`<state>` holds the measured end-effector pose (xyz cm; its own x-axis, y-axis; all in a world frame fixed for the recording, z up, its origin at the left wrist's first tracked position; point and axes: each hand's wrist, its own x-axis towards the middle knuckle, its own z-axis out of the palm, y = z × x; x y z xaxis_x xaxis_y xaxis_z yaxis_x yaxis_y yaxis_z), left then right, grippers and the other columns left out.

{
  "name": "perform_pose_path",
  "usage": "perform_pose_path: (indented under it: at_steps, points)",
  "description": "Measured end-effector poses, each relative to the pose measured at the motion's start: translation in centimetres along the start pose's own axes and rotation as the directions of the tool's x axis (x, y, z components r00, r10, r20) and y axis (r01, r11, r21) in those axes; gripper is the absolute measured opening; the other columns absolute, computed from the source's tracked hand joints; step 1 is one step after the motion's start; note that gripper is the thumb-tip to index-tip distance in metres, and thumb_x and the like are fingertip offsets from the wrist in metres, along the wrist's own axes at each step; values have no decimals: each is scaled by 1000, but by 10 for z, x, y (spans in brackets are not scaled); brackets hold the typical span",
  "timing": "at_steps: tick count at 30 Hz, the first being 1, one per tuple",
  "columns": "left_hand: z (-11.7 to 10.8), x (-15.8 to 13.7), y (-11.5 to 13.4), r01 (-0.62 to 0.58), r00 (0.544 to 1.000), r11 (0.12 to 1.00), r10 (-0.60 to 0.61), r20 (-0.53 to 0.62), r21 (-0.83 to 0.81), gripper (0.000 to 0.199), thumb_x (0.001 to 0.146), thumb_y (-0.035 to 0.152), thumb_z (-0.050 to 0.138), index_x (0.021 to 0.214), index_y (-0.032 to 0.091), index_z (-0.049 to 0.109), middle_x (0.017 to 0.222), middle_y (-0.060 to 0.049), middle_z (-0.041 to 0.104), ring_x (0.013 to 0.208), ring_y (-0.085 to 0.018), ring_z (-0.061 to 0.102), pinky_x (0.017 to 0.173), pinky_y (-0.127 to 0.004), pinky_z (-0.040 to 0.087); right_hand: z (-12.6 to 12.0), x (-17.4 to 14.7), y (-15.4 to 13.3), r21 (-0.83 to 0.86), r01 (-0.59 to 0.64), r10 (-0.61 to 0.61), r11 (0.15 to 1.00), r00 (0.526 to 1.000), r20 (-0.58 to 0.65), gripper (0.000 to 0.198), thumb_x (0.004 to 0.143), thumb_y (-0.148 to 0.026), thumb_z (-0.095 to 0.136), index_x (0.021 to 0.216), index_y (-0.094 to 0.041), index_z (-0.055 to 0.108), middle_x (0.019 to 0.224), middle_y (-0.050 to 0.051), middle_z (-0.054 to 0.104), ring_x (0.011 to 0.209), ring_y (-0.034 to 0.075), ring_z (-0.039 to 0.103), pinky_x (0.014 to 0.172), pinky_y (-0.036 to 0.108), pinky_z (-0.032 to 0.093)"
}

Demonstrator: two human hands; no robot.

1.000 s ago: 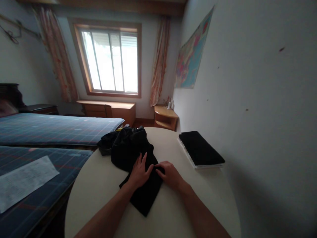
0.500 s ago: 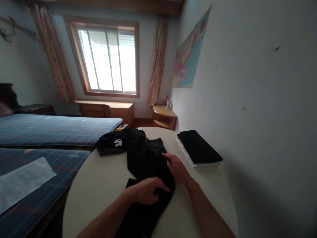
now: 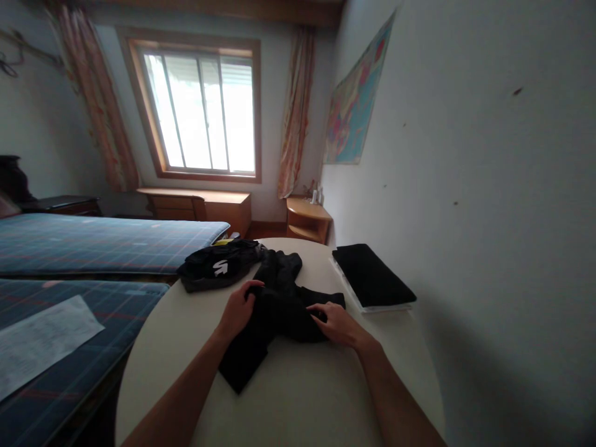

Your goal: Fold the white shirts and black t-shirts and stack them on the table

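Blk garment [image 3: 279, 316] lies rumpled nr the middle of the round table [image 3: 298, 403], one flap out twd 7 o'clock, w/ L hand [image 3: 235, 310] on its 10 o'clock edge, fingers bent over the cloth (can't tell if gripping), & R hand [image 3: 338, 321] at abt 3 o'clock, thumb & fingers pinching cloth. Blk heap [image 3: 202, 268] w/ white print sits at 11 o'clock, by the garment's far end; folded blk stack [image 3: 372, 276] is at 2 o'clock, apart from R hand. Paper [image 3: 46, 341] lies on the near bed [image 3: 135, 301], 9 o'clock.
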<state>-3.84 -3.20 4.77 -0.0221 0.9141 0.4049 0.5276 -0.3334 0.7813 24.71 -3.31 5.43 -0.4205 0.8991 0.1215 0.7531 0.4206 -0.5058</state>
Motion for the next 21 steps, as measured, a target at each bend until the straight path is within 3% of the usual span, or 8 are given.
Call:
perform_pose_path:
  at_steps: [2,5,7,11,14,16,18,21]
  points:
    - [3,0,-10,30,1000,999,-30,6,36,40,87,25,40,121,19,60,115,-8,69,109,-25,63,100,-40,44,3,0,0,33,45,-45,998,999,-17,47,91,-54,48,126,-27,65,119,9,67,113,26,58,100,39,42]
    - [11,-7,-18,24,984,998,-35,173,60,44,93,38,41,131,20,54,124,-10,66,115,-26,61,100,-40,44,10,2,0,52,111,-112,992,994,7,60,86,-56,56,139,-28,53,145,8,50,137,28,38,113,44,29]
    - [16,-12,-18,-1,966,996,-23,258,89,41,95,41,40,129,22,55,121,-9,68,113,-26,63,97,-39,45,14,2,0,67,135,-138,989,989,52,73,78,-58,66,142,-27,49,146,8,48,139,30,34,115,46,26]
    - [16,-16,-11,-44,944,987,-10,328,155,30,94,40,43,110,24,62,103,-8,72,97,-26,67,87,-36,47,13,-1,-2,108,168,-173,980,984,43,74,66,-52,78,133,-26,59,123,9,65,117,30,55,103,42,41]
    - [11,-17,-4,-34,904,999,16,428,35,29,93,43,46,104,24,64,100,-5,72,94,-23,66,87,-32,48,6,-6,-6,169,141,-164,976,977,136,45,68,-45,76,108,-25,74,97,4,72,92,24,64,84,33,48]
    - [6,-17,0,11,862,998,23,506,-63,34,92,48,47,106,22,65,104,-4,72,97,-22,64,91,-32,48,-1,-9,-10,244,81,-145,966,955,258,27,72,-40,73,91,-22,76,81,0,71,77,19,64,72,27,48]
    - [1,-13,1,85,847,986,5,532,-146,40,90,53,49,109,22,66,110,-3,71,101,-22,63,93,-32,47,-8,-11,-13,337,39,-147,941,942,303,22,75,-39,69,83,-19,74,74,-2,69,72,16,62,66,24,46]
    - [-3,-4,-2,180,916,956,-77,394,-231,50,84,60,52,111,20,66,112,-4,70,105,-25,62,92,-33,48,-14,-9,-15,444,98,-127,891,991,37,25,83,-43,62,85,-18,67,81,-1,67,80,18,61,73,26,47]
